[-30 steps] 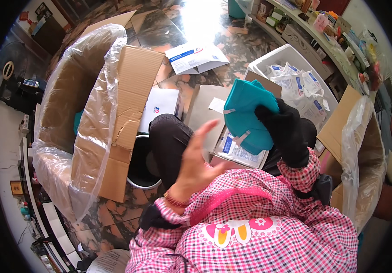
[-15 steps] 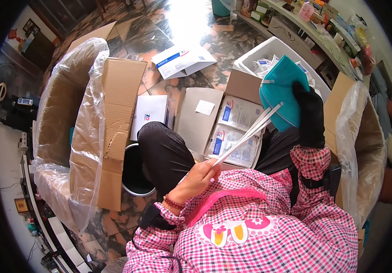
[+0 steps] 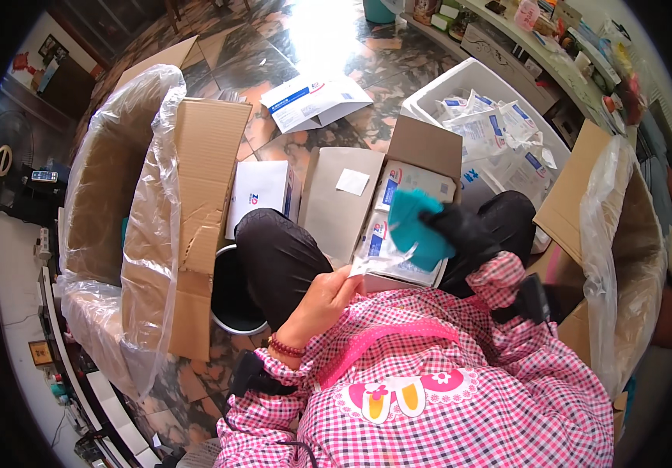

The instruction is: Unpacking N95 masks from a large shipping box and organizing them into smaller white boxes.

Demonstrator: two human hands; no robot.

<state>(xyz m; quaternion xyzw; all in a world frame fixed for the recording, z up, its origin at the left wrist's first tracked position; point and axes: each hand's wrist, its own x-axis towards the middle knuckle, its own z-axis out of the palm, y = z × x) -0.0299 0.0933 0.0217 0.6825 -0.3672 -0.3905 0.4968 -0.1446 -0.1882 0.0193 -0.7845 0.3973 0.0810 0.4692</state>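
My right hand (image 3: 463, 234), in a black glove and smeared by motion, grips a folded teal face mask (image 3: 412, 226) over an open carton (image 3: 423, 143). White straps (image 3: 387, 261) run from the mask toward my left hand (image 3: 323, 303). That bare left hand, with a red bead bracelet at the wrist, pinches the strap ends between thumb and fingers. Packed in the carton are flat white-and-blue packets (image 3: 429, 181), partly hidden behind the mask. Its grey flap (image 3: 341, 199) lies folded out to the left and bears a small white paper (image 3: 352, 182).
A white tub (image 3: 422, 101) of similar packets stands at the back right. Cardboard boxes with clear plastic liners flank me, left (image 3: 149, 257) and right (image 3: 597, 257). By my left knee are a dark round bin (image 3: 228, 300) and a white box (image 3: 256, 195). A white-and-blue carton (image 3: 316, 105) lies farther off.
My right hand has brought the mask down and left, closer to my left hand. The straps, stretched taut before, now hang shorter between the hands. My right knee shows higher.
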